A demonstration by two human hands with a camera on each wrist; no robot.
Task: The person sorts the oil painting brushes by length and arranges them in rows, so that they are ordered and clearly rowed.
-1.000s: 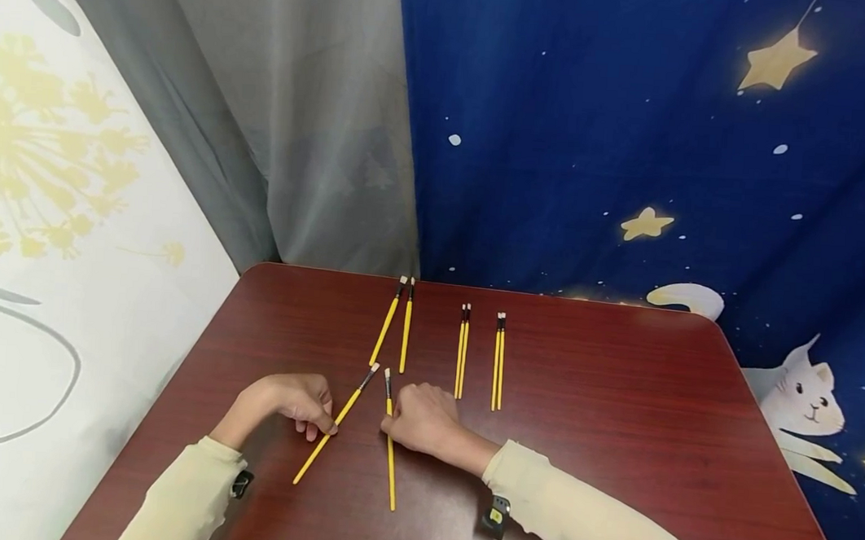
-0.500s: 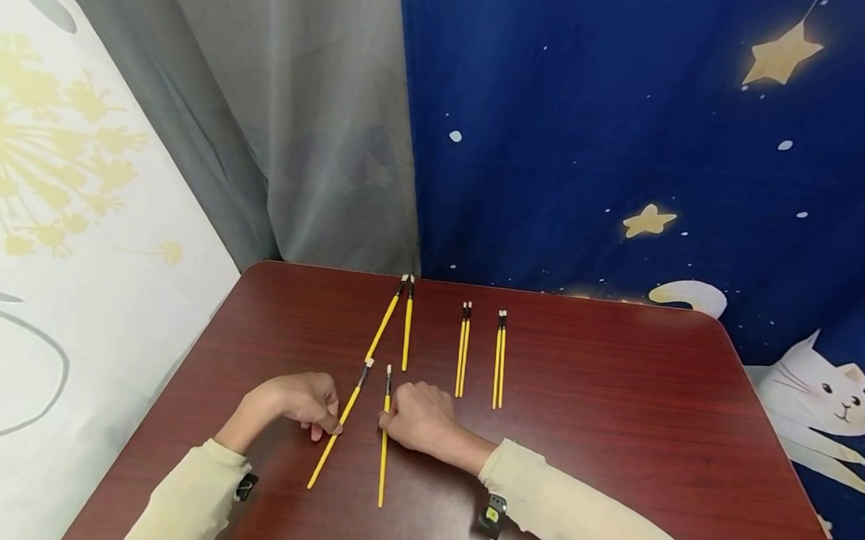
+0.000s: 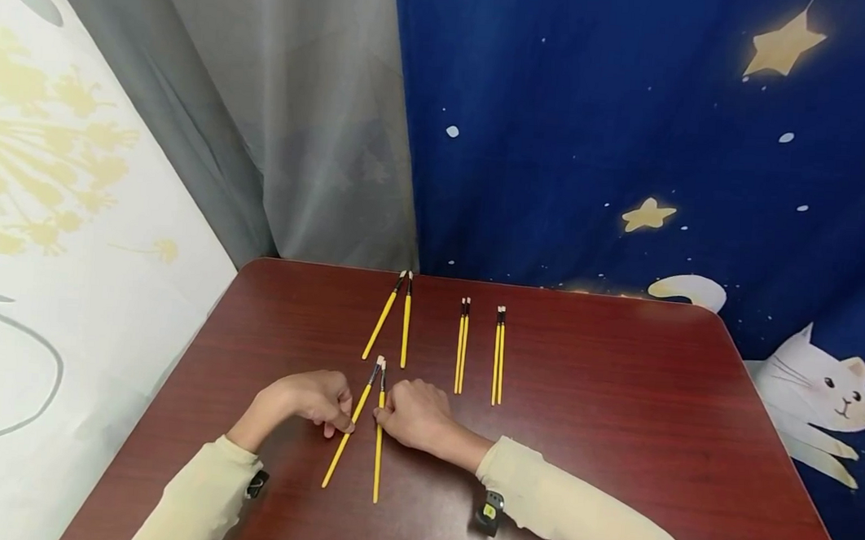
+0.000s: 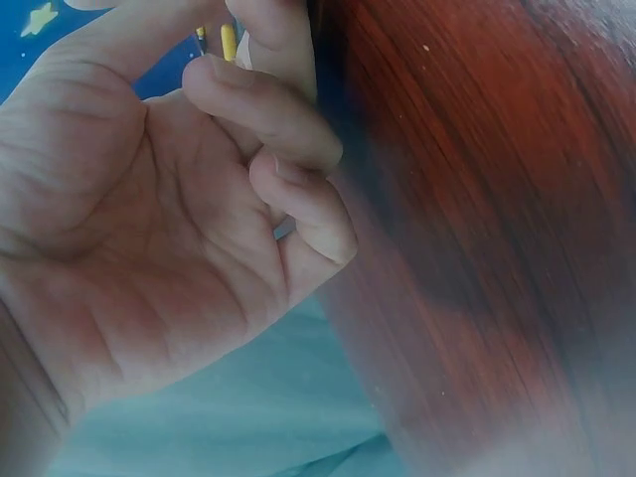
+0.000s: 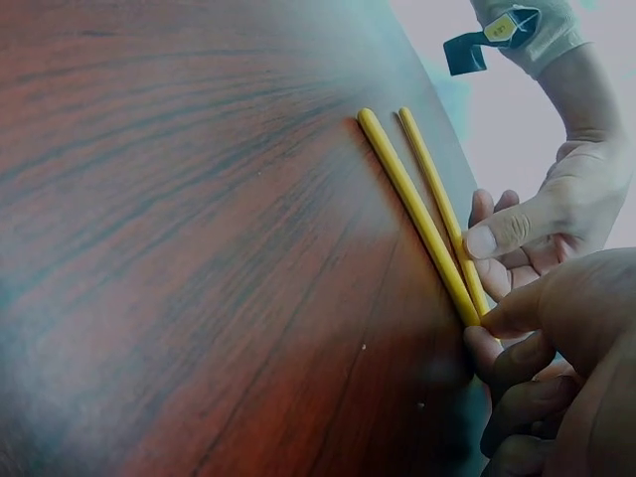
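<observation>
My left hand (image 3: 319,401) pinches the yellow handle of a paintbrush (image 3: 336,462) between thumb and fingers; the brush slants up to the right. With thumb and forefinger, my right hand (image 3: 419,416) holds a second yellow paintbrush (image 3: 377,467), nearly straight up and down in the head view. Their pale bristle tips lie side by side, while the handle ends spread apart. In the right wrist view both handles show, the nearer handle (image 5: 412,209) in the right hand's fingertips. The left wrist view shows the left palm (image 4: 149,238) with curled fingers; its pinch is mostly hidden.
Beyond the hands, two similar paintbrushes (image 3: 405,334) lie in a narrow V on the dark red table (image 3: 600,442). Further right are a close pair of brushes (image 3: 461,357) and another pair (image 3: 497,367). A grey curtain (image 3: 337,134) and a blue curtain (image 3: 556,146) hang behind the far edge.
The left hand has moved right with its paintbrush, and the right hand's brush has shifted slightly left and straightened. The two held brushes are now closer, their bristle ends together.
</observation>
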